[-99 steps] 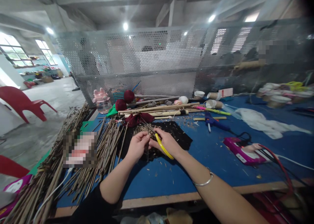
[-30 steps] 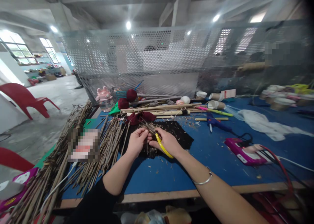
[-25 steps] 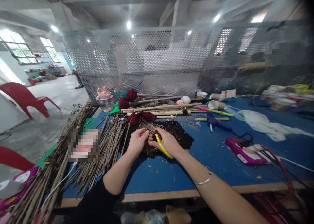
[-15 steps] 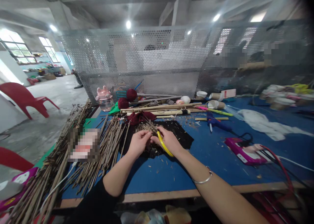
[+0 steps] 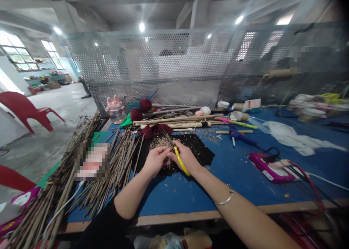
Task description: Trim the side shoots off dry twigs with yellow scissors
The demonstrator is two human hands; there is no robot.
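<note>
One pair of yellow-handled scissors (image 5: 178, 160) hangs above the black cloth (image 5: 204, 151), clasped in the right hand (image 5: 187, 156); the left hand (image 5: 156, 162) pinches fingertips together, any catch too small to tell. Likely light, stiff, slick-bladed: best gripped at the yellow end.

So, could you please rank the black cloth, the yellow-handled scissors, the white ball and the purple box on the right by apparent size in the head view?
1. Black cloth, though partly covered
2. Purple box
3. Yellow-handled scissors, partly hidden by the right hand
4. White ball
</note>
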